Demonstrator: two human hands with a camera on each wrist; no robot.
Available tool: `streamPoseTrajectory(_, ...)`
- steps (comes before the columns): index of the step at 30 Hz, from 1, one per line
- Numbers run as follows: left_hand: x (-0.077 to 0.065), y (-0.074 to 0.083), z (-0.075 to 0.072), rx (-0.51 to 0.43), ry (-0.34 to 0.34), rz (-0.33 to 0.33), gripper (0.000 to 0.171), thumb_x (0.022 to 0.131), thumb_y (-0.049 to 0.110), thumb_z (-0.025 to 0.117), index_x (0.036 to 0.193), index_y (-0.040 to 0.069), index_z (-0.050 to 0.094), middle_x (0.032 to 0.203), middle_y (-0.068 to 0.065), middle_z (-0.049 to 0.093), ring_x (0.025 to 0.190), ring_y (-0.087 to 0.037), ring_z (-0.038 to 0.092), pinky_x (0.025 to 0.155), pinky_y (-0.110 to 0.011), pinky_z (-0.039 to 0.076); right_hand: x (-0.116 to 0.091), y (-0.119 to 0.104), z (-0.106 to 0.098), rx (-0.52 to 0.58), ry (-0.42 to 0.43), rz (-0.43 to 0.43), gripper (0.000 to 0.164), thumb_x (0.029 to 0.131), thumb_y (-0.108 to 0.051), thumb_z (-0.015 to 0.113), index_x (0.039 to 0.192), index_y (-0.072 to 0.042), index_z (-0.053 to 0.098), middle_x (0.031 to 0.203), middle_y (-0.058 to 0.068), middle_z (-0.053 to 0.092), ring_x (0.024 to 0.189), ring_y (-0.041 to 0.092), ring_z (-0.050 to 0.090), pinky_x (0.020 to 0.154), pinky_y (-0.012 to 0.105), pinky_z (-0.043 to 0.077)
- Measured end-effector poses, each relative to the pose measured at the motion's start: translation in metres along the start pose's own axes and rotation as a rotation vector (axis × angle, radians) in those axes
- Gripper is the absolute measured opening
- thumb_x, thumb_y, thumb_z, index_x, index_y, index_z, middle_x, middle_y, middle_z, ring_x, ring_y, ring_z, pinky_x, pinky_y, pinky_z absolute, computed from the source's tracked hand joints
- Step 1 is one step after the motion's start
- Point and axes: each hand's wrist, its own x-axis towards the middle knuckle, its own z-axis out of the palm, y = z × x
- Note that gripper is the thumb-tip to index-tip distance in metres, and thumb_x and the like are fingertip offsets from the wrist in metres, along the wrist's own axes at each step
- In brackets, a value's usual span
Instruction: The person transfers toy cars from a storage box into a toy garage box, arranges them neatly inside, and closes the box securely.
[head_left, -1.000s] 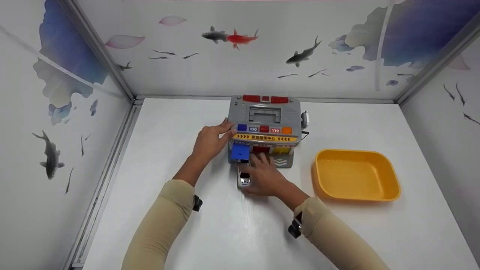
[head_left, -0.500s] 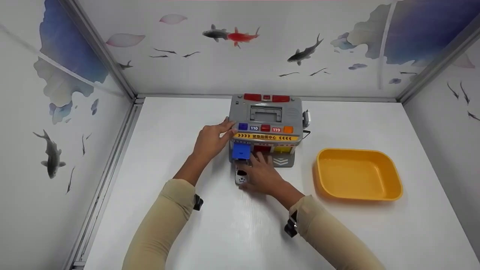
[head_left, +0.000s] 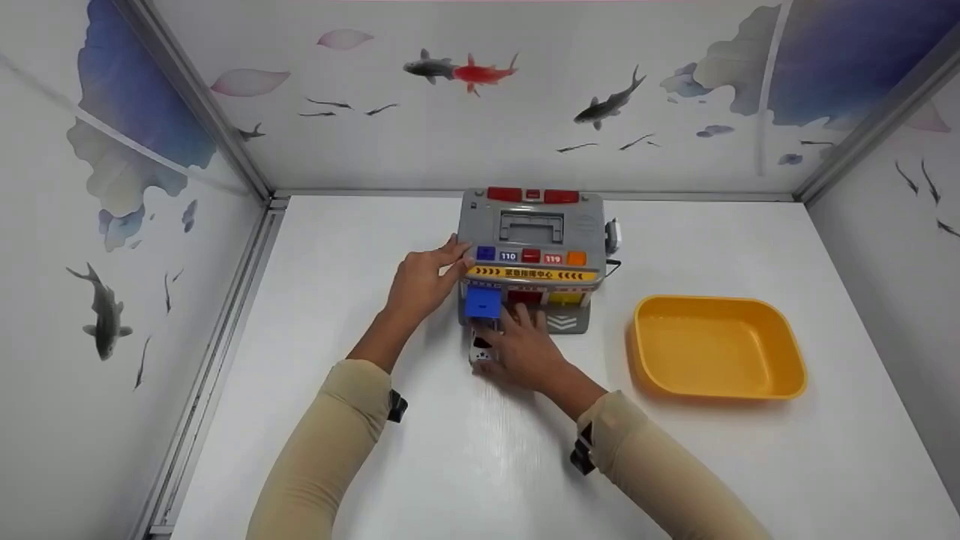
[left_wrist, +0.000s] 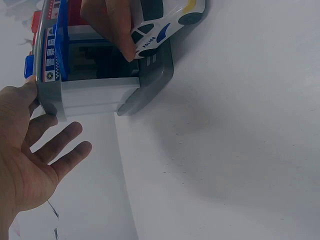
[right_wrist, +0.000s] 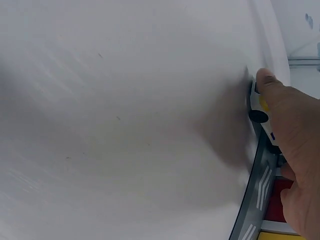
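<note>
A grey toy garage (head_left: 577, 225) with red, blue and orange roof buttons stands near the back of the table. My left hand (head_left: 420, 281) holds its left roof corner with thumb and index finger; in the left wrist view the other fingers of that hand (left_wrist: 37, 155) spread free. At the left bay, the blue door (head_left: 482, 302) is swung up. My right hand (head_left: 529, 354) grips a white toy police car (left_wrist: 165, 30) on the ramp in front of that bay. The car's far end is partly hidden by fingers and door.
A yellow plastic tub (head_left: 716, 386) stands on the white table (head_left: 450, 465), right of the garage. Red and yellow bay doors (head_left: 564, 298) are down beside the blue one. Printed wall panels (head_left: 360, 150) enclose the back and sides.
The right hand has shifted slightly left and forward with the police car, which now sits nearer the blue bay. The left hand stays on the garage corner.
</note>
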Motion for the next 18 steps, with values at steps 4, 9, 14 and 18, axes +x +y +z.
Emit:
streamPoseTrajectory(4, -0.0005, 0.0002, 0.0008, -0.004, -0.001, -0.005, 0.053, 0.111, 0.060, 0.058, 0.154, 0.030, 0.064, 0.163, -0.005, 0.057, 0.151, -0.033, 0.060, 0.125, -0.052, 0.050, -0.0002, 0.0005, 0.0012, -0.017, 0.012, 0.009, 0.067, 0.110, -0.064, 0.057, 0.171, -0.040, 0.042, 0.174, 0.012, 0.042, 0.149, 0.046, 0.041, 0.118, 0.073, 0.040)
streamPoseTrajectory(9, -0.0008, -0.0008, 0.0018, -0.013, 0.004, -0.003, 0.052, 0.111, 0.058, 0.059, 0.154, 0.029, 0.064, 0.162, -0.004, 0.057, 0.150, -0.031, 0.060, 0.125, -0.051, 0.051, 0.0006, 0.0005, 0.0029, -0.058, 0.023, 0.020, 0.055, 0.117, -0.051, 0.050, 0.170, -0.037, 0.043, 0.177, 0.012, 0.038, 0.151, 0.047, 0.040, 0.119, 0.076, 0.041)
streamPoseTrajectory(14, -0.0012, -0.0015, 0.0021, -0.011, 0.029, 0.001, 0.051, 0.110, 0.056, 0.062, 0.152, 0.028, 0.067, 0.159, -0.004, 0.060, 0.148, -0.031, 0.062, 0.122, -0.049, 0.054, 0.0033, 0.0002, 0.0059, -0.107, 0.007, 0.038, 0.050, 0.120, -0.039, 0.046, 0.170, -0.035, 0.044, 0.180, 0.015, 0.031, 0.155, 0.048, 0.035, 0.122, 0.076, 0.039)
streamPoseTrajectory(18, -0.0010, -0.0015, 0.0020, -0.013, 0.028, -0.007, 0.052, 0.109, 0.057, 0.062, 0.153, 0.029, 0.066, 0.159, -0.004, 0.059, 0.148, -0.030, 0.062, 0.122, -0.049, 0.054, 0.0050, -0.0004, 0.0069, -0.112, -0.006, 0.050, 0.050, 0.120, -0.038, 0.046, 0.170, -0.033, 0.045, 0.181, 0.015, 0.031, 0.157, 0.048, 0.035, 0.124, 0.074, 0.039)
